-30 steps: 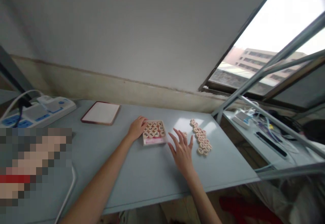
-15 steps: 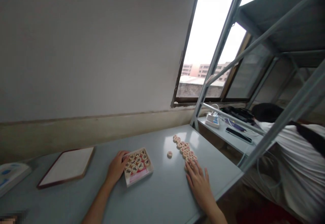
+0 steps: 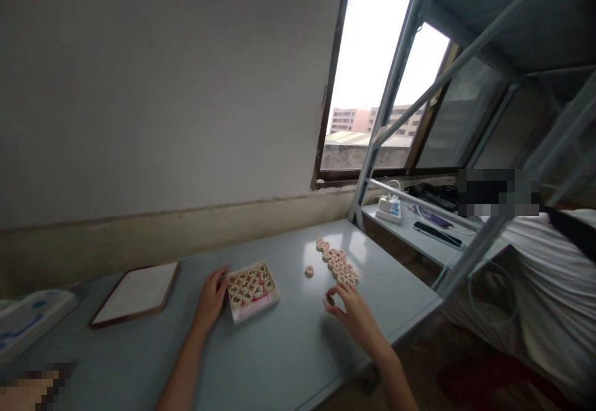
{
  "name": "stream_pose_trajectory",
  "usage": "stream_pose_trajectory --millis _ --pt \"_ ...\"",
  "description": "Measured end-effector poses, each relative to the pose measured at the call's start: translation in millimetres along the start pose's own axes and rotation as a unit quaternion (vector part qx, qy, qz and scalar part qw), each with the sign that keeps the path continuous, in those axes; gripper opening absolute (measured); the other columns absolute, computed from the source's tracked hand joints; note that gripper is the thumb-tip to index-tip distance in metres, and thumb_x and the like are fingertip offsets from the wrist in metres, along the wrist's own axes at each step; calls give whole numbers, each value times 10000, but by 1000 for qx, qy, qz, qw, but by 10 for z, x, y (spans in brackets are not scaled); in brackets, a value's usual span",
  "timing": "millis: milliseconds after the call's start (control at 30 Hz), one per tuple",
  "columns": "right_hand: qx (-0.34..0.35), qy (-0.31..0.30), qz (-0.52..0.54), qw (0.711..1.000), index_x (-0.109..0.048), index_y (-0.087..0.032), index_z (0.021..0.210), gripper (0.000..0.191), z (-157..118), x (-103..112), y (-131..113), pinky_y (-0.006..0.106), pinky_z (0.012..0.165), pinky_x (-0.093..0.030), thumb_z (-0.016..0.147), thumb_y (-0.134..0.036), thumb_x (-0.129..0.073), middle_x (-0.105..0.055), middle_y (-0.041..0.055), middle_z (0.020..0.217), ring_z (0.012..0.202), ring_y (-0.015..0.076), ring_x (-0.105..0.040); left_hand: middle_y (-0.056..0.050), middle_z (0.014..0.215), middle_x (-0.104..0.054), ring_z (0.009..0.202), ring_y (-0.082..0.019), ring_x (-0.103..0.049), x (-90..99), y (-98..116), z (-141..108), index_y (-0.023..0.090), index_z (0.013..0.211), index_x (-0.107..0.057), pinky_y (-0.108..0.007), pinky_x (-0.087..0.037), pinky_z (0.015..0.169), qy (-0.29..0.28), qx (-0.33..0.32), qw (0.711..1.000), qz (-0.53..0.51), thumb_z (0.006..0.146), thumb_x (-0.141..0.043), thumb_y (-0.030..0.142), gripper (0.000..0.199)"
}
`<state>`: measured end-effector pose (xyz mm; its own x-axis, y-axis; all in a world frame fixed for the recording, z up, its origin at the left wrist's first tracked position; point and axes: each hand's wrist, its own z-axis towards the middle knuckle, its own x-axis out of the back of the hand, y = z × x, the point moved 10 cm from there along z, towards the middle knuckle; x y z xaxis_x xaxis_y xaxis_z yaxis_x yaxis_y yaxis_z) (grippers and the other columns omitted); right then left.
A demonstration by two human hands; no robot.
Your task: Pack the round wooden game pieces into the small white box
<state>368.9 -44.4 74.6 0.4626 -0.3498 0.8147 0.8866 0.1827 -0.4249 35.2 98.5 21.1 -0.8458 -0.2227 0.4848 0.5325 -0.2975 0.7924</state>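
The long grey desk [image 3: 261, 361] bears a shallow, white, square box [image 3: 257, 312], part-filled: black-marked round discs [image 3: 247, 296] in rows, a pink strip bare. Outside remain a pale, round-disc cluster [image 3: 336, 259] and one lone disc [image 3: 309, 270]. Left hand [image 3: 212, 296] at the box's side — grip unclear; right hand [image 3: 354, 313] pinches a small round piece [image 3: 329, 300].

Box [image 3: 255, 309]: white, open, flat, discs inside
Held disc [image 3: 329, 300]: my right hand [image 3: 357, 319]
Loose discs [image 3: 338, 261]: pale, flat cluster
Lone disc [image 3: 310, 270]: flat, between
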Motion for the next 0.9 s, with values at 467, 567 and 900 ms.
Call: stream_pose_trajectory --millis 467,567,900 --pt "133 -2 24 991 -560 -288 994 223 444 -981 -1419 334 833 -320 784 -360 -584 -546 24 1034 995 193 -452 -68 1024 -496 931 -163 -524 -88 155 -81 177 1073 -487 -314 -437 849 -47 -27 997 61 804 -414 302 305" --pt "124 -19 38 991 -571 -284 991 223 438 -987 -1368 326 817 -330 785 -367 -579 -544 27 1022 973 194 -454 -98 1067 -472 958 -169 -505 -24 231 -106 146 1255 -306 -323 -415 874 -11 -38 994 99 816 -413 288 474" --pt "148 -61 61 985 -551 -279 1068 303 439 -1126 -1443 326 832 -344 772 -330 -584 -478 37 1110 1049 208 -400 -79 918 -619 858 -186 -583 -72 227 -117 165 1210 -392 -291 -426 757 -39 20 971 234 890 -223 226 367"
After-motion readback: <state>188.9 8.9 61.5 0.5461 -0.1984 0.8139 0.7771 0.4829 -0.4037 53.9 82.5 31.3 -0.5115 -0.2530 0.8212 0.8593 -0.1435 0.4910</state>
